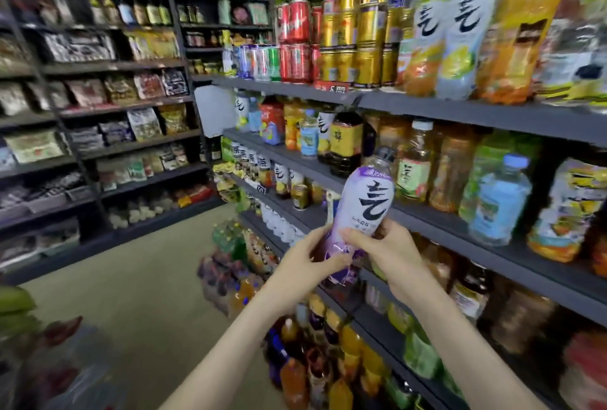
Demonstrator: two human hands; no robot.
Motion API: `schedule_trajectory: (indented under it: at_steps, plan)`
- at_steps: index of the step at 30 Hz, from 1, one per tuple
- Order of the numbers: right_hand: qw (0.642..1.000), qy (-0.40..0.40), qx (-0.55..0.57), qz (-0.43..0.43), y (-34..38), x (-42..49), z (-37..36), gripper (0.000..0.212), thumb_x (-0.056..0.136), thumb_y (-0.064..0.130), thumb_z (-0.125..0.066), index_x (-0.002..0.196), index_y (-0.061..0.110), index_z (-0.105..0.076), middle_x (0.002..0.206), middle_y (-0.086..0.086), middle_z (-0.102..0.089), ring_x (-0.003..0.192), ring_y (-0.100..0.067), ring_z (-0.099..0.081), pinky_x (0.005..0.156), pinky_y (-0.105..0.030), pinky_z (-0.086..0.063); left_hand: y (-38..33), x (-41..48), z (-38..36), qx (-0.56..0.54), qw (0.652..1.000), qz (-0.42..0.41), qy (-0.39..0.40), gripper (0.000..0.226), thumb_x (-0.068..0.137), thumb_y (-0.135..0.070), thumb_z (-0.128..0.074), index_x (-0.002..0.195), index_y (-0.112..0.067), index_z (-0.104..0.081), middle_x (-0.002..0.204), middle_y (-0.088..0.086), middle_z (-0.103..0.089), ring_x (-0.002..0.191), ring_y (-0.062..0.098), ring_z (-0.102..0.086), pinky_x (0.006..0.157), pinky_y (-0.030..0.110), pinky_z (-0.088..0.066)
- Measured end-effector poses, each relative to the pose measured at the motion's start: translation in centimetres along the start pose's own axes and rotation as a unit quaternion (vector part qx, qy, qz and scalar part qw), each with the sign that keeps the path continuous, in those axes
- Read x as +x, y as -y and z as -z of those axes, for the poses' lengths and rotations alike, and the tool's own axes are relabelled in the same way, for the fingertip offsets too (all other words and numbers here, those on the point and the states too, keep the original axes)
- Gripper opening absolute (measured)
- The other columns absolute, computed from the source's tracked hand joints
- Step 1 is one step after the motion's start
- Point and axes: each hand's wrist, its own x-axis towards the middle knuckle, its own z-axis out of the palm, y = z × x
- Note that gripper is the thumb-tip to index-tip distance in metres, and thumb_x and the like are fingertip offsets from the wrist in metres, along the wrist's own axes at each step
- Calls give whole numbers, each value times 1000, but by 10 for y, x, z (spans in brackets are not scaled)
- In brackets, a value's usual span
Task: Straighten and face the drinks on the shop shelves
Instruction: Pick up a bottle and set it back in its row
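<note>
Drinks shelves [427, 107] run along the R side, packed w/ bottles. Snack shelves [111, 66] fill the back-L wall, w/ floor [131, 271] between. Top tier: gold cans [364, 45] stacked beside red cans [297, 41]. Purple bottle [364, 209] is off the shelves, held in the air in front of the middle tiers, cap up, tilted a bit R, label facing the camera. Left grip [308, 258] wraps its lower body from the L. Right grip [384, 245] clamps it from the R, thumb across the front.
</note>
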Motion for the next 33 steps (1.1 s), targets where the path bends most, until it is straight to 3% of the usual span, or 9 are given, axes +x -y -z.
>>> schedule_trajectory:
  at_steps: [3,5,8,14,19,22,25,29,33]
  plan:
    - [1000,4,-7,9,-25,65,-40,24,77,5,-75,96,16,-66,88,5,-74,80,-10,-70,68,-25,-56,34,46,49,23,999,-7,-34,37,84,-32,-67,115,-46,-52,113,-26,-61,105,-10,-56,97,23,-45]
    - [1000,10,-24,16,-43,113,-67,27,73,11,-79,95,20,-66,94,4,-74,87,-12,-70,78,-33,-57,57,81,83,34,998,-6,-55,36,84,-26,-68,106,-49,-52,113,-23,-62,105,-6,-58,96,23,-45]
    - [999,10,-49,19,-60,180,-108,43,59,29,-83,99,19,-67,96,4,-73,90,-13,-69,83,-41,-56,81,131,134,54,996,4,-64,36,79,-30,-69,108,-47,-54,117,-14,-65,108,1,-60,96,26,-46]
    - [998,-52,-39,27,-80,289,-176,37,70,16,-81,103,16,-65,98,5,-72,87,-6,-68,73,-24,-53,124,220,226,66,995,-13,-70,36,88,-15,-64,117,-35,-55,117,-16,-61,112,2,-56,99,20,-41]
    - [984,-170,-42,45,-95,342,-203,30,69,12,-81,92,22,-64,88,15,-70,77,7,-65,65,-13,-48,149,300,274,60,996,-65,9,31,92,-15,-59,115,-35,-56,111,-23,-61,101,-13,-56,90,11,-46]
    - [960,-273,-39,57,-99,352,-209,38,69,12,-82,102,17,-63,94,11,-70,82,2,-64,69,-14,-49,157,342,285,78,990,-93,71,30,93,-16,-58,122,-24,-58,115,-13,-62,104,-4,-58,88,10,-45]
    - [932,-355,-32,67,-98,347,-207,41,71,11,-81,106,18,-62,99,12,-69,90,-1,-64,75,-19,-51,157,372,287,74,983,-125,109,28,92,-15,-58,117,-29,-55,108,-18,-59,95,-13,-54,77,1,-41]
    - [888,-448,-64,79,-93,328,-193,39,72,11,-80,105,19,-61,100,12,-68,87,5,-63,74,-16,-51,152,399,270,40,979,-147,138,33,93,-14,-56,124,-24,-53,104,-15,-58,97,0,-56,77,3,-39]
    - [852,-509,-74,95,-85,310,-180,36,73,6,-78,105,13,-62,97,9,-69,80,6,-64,70,-14,-50,148,406,240,36,967,-169,186,36,93,-13,-55,127,-27,-50,105,-14,-56,87,-9,-52,66,-2,-39]
